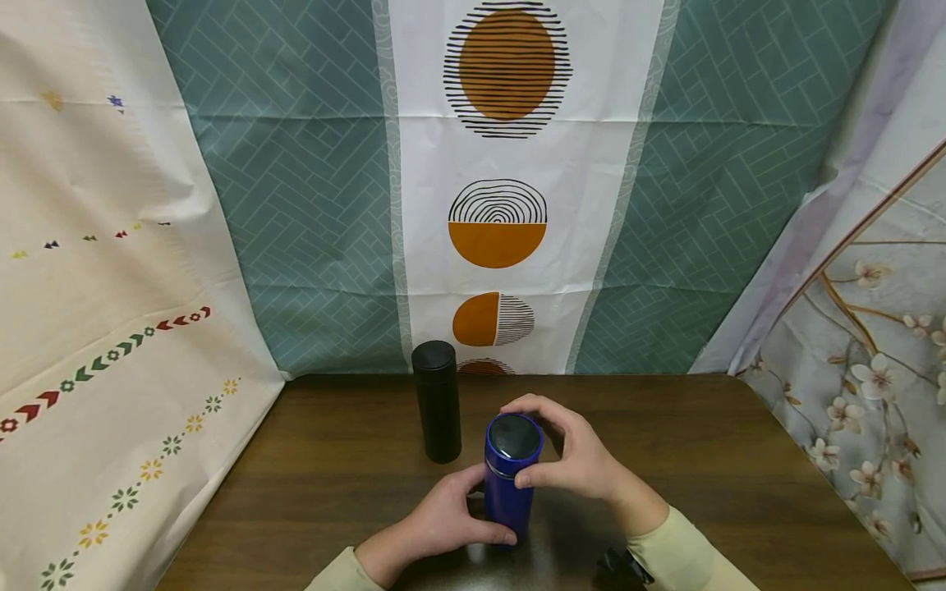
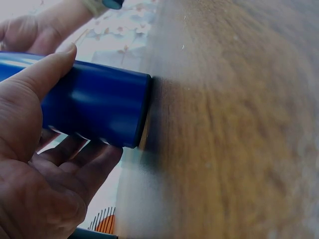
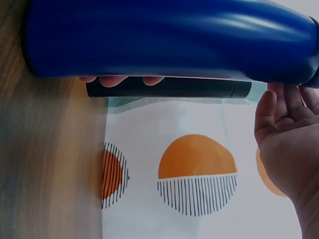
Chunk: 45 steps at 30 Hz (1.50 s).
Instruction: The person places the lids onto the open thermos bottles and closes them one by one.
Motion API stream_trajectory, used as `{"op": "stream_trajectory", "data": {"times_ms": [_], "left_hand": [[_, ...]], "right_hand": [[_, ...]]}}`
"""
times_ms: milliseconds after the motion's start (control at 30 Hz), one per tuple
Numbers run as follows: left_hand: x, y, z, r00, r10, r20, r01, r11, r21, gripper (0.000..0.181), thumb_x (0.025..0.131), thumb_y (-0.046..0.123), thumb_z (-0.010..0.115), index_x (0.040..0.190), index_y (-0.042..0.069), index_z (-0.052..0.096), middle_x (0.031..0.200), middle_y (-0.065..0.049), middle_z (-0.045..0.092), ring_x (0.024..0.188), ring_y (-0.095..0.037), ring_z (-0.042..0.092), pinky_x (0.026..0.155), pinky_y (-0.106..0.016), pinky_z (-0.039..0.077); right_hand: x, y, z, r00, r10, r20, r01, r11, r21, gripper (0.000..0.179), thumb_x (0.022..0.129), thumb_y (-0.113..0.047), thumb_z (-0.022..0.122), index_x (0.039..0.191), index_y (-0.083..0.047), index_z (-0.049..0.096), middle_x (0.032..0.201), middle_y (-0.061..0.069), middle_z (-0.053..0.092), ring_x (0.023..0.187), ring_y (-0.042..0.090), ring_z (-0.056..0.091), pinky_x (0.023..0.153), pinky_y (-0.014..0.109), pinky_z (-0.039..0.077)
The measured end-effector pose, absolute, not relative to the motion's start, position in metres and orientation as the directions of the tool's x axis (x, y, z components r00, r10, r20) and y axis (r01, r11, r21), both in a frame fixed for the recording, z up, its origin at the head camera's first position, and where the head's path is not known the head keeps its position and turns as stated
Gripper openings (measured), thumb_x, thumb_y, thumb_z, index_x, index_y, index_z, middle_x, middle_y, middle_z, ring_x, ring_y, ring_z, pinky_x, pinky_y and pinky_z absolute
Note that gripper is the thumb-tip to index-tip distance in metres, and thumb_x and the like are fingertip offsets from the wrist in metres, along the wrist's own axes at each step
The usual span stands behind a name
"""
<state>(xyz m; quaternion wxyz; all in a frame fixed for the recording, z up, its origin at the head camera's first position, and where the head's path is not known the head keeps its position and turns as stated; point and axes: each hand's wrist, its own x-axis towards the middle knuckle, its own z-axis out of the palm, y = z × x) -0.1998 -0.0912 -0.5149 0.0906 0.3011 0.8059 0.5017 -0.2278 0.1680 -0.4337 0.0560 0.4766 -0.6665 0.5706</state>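
Blue bottle [image 1: 508, 502], long axis upright: left grip [image 1: 456, 510] curled round its lower body, right grip [image 1: 575, 454], just above, pinching around the cap [image 1: 515, 437] end!

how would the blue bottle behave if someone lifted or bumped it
The blue bottle looks rigid: its wall shows no dent under the left hand. Its smooth, shiny surface might feel slippery. Tall and narrow, it could tip if pushed near the top, and its round body would probably roll once down.
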Motion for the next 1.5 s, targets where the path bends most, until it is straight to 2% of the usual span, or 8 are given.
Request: {"op": "stream_trajectory", "data": {"times_ms": [233,600,700,800,900,1000,1233,1500], "left_hand": [[-0.1988,-0.0900,-0.5138,-0.799,0.576,0.174,0.401,0.295,0.867,0.065,0.086,0.037,0.099,0.143,0.032,0.068,0.135,0.014,0.075,0.128,-0.015,0.068,0.113,-0.051,0.054],[-0.1974,-0.0898,-0.5123,-0.802,0.574,0.167,0.386,0.284,0.877,0.063,0.085,0.034,0.100,0.141,0.033,0.069,0.134,0.014,0.075,0.128,-0.015,0.068,0.113,-0.050,0.054],[-0.1977,-0.0900,-0.5127,-0.802,0.575,0.164,0.385,0.287,0.877,0.063,0.086,0.034,0.100,0.141,0.032,0.069,0.134,0.014,0.075,0.129,-0.015,0.068,0.112,-0.050,0.054],[-0.1981,-0.0902,-0.5133,-0.801,0.575,0.166,0.388,0.287,0.876,0.063,0.086,0.033,0.099,0.142,0.031,0.069,0.134,0.013,0.075,0.128,-0.015,0.068,0.112,-0.050,0.054],[-0.1982,-0.0902,-0.5137,-0.801,0.575,0.169,0.391,0.288,0.874,0.063,0.086,0.033,0.099,0.141,0.030,0.069,0.133,0.013,0.075,0.127,-0.014,0.069,0.112,-0.050,0.054],[-0.1982,-0.0901,-0.5139,-0.801,0.574,0.168,0.391,0.290,0.874,0.063,0.086,0.034,0.099,0.141,0.030,0.069,0.132,0.013,0.075,0.126,-0.014,0.069,0.111,-0.049,0.055],[-0.1976,-0.0901,-0.5128,-0.804,0.571,0.166,0.386,0.289,0.876,0.062,0.086,0.032,0.099,0.140,0.030,0.069,0.131,0.014,0.075,0.125,-0.013,0.069,0.110,-0.047,0.055],[-0.1975,-0.0905,-0.5125,-0.804,0.573,0.159,0.378,0.286,0.880,0.064,0.086,0.034,0.099,0.142,0.033,0.068,0.133,0.014,0.075,0.127,-0.014,0.068,0.111,-0.048,0.054]], "right_hand": [[-0.2315,0.1673,-0.4376,-0.532,-0.561,0.634,-0.701,-0.128,-0.702,0.075,0.088,-0.039,0.098,0.144,-0.004,0.061,0.129,0.029,0.065,0.115,0.040,0.066,0.106,0.043,0.055],[-0.2289,0.1666,-0.4390,-0.564,-0.551,0.615,-0.692,-0.092,-0.716,0.084,0.087,-0.052,0.095,0.148,-0.007,0.057,0.134,0.016,0.068,0.120,0.032,0.067,0.109,0.038,0.052],[-0.2281,0.1679,-0.4387,-0.559,-0.571,0.602,-0.685,-0.091,-0.723,0.081,0.094,-0.045,0.092,0.155,-0.007,0.055,0.143,0.016,0.066,0.129,0.032,0.065,0.117,0.038,0.048],[-0.2284,0.1687,-0.4380,-0.521,-0.609,0.598,-0.690,-0.112,-0.715,0.076,0.100,-0.030,0.086,0.162,-0.005,0.050,0.150,0.017,0.063,0.139,0.034,0.061,0.124,0.041,0.042],[-0.2284,0.1686,-0.4361,-0.480,-0.642,0.597,-0.701,-0.128,-0.701,0.075,0.099,-0.014,0.081,0.165,-0.002,0.046,0.152,0.017,0.062,0.140,0.036,0.059,0.126,0.046,0.041],[-0.2273,0.1681,-0.4340,-0.466,-0.654,0.596,-0.712,-0.124,-0.692,0.075,0.096,-0.005,0.078,0.164,-0.001,0.046,0.151,0.016,0.062,0.137,0.038,0.060,0.123,0.049,0.043],[-0.2256,0.1660,-0.4317,-0.474,-0.628,0.617,-0.721,-0.126,-0.682,0.068,0.093,-0.002,0.079,0.157,-0.003,0.055,0.141,0.020,0.065,0.123,0.042,0.064,0.115,0.051,0.050],[-0.2276,0.1665,-0.4346,-0.490,-0.591,0.640,-0.731,-0.121,-0.672,0.068,0.088,-0.002,0.087,0.149,-0.002,0.059,0.133,0.022,0.067,0.117,0.039,0.066,0.111,0.043,0.053]]}}
